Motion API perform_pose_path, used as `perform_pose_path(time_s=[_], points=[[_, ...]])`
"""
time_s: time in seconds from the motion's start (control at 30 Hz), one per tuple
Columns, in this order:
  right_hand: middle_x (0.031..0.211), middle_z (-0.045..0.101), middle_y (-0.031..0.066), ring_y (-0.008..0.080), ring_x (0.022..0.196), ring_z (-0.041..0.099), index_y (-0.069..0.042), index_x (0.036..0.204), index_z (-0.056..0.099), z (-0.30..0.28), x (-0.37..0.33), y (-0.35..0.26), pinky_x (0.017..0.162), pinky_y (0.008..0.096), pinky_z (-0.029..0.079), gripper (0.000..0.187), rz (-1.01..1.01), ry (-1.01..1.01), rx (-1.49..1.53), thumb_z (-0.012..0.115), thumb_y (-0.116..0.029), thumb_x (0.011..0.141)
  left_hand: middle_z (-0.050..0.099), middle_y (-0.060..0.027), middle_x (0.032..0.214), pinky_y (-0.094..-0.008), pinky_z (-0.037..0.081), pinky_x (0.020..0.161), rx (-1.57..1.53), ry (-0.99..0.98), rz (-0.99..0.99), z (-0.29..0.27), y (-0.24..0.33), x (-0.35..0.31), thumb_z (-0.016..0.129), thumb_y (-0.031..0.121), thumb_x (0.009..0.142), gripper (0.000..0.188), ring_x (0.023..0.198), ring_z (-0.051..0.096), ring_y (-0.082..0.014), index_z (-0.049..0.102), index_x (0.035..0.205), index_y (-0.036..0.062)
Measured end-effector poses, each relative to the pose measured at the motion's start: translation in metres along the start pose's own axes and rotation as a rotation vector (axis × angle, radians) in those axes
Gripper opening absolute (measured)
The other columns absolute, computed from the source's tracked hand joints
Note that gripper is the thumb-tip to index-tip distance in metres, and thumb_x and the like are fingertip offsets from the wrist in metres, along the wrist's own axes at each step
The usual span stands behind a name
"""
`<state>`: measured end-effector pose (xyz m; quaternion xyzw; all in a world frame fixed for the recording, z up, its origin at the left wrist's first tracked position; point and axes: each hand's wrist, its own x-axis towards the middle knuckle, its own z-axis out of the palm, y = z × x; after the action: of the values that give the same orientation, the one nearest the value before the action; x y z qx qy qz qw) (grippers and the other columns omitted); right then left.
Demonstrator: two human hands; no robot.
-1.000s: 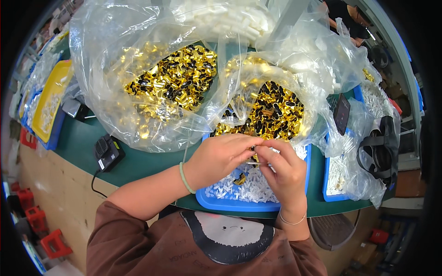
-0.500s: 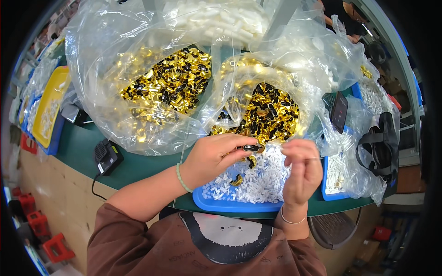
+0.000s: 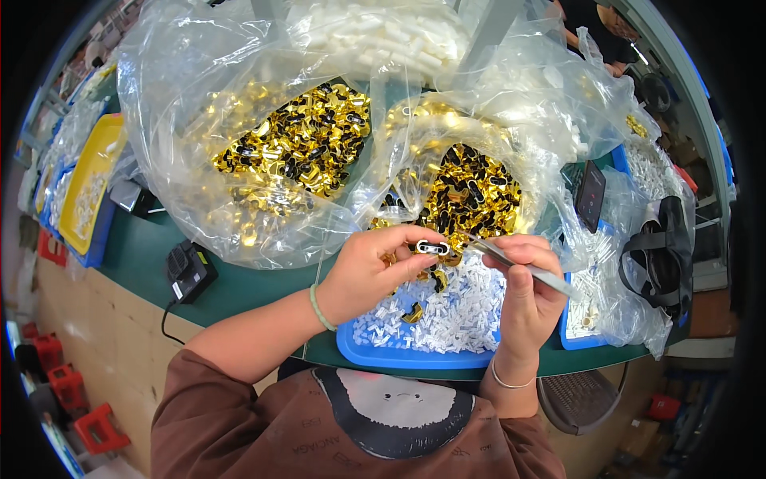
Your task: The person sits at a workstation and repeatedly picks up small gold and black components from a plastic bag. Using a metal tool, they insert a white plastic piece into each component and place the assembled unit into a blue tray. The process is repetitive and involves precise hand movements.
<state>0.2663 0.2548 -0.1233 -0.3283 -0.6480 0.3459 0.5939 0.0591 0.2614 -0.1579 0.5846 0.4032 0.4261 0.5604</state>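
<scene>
Between the thumb and fingers of my left hand [image 3: 355, 267] is a small gold-and-black oval part [image 3: 433, 248], its face showing a white rim around a dark slot. My right hand [image 3: 528, 299] grips metal tweezers [image 3: 550, 279], whose tips point left, close to the oval part; contact cannot be made out. Below both hands lies a blue tray [image 3: 415, 361] filled with small white plastic pieces [image 3: 447, 323]. A few loose gold parts [image 3: 413, 312] rest on those pieces. Just beyond my hands, a clear plastic bag holds many gold-and-black parts [image 3: 471, 191].
Another clear bag of gold-and-black parts [image 3: 311, 140] lies at the far left, with white pieces [image 3: 383, 32] bagged behind. A black corded device [image 3: 190, 273] and yellow tray [image 3: 84, 191] sit left. On the right are a phone [image 3: 590, 196], a black bag [image 3: 661, 251] and another blue tray [image 3: 586, 343].
My right hand has turned, and its tweezers now show plainly, tips near the oval part. That part, dark-faced before, now shows a white rim. My left hand has barely moved.
</scene>
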Motion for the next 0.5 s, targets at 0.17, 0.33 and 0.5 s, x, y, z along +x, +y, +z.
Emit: perform_pose_path(time_s=[0.17,0.33,0.5], points=[[0.089,0.061,0.011,0.0164,0.082,0.061,0.0,0.103,0.06,-0.007,-0.004,-0.01,0.074,0.0309,0.05,0.012,-0.026,0.045,-0.168,0.05,-0.005,0.098,0.063,-0.0017,0.094,-0.0186,0.045,0.068,-0.261,-0.006,-0.078,-0.007,-0.003,0.004,0.062,0.007,0.093,0.025,0.086,0.059,-0.005,0.059,0.117,0.0007],[0.085,0.062,0.0106,0.0307,0.073,0.062,-0.005,0.094,0.067,-0.01,-0.005,-0.036,0.065,0.0353,0.05,0.02,0.255,-0.557,-0.675,0.067,0.003,0.075,0.065,-0.0042,0.096,-0.018,0.045,0.064,-0.314,0.003,-0.028,-0.006,-0.009,0.002,0.061,0.008,0.094,0.026,0.092,0.064,-0.008,0.058,0.118,0.0016],[0.086,0.061,0.0097,0.0321,0.075,0.063,-0.008,0.096,0.068,0.008,-0.018,-0.018,0.066,0.0399,0.051,0.024,0.29,-0.661,-0.674,0.069,-0.001,0.073,0.066,-0.0036,0.097,-0.0163,0.042,0.059,-0.333,-0.007,-0.056,-0.005,0.0,0.005,0.062,0.012,0.094,0.028,0.077,0.057,-0.0038,0.058,0.121,0.0047]])
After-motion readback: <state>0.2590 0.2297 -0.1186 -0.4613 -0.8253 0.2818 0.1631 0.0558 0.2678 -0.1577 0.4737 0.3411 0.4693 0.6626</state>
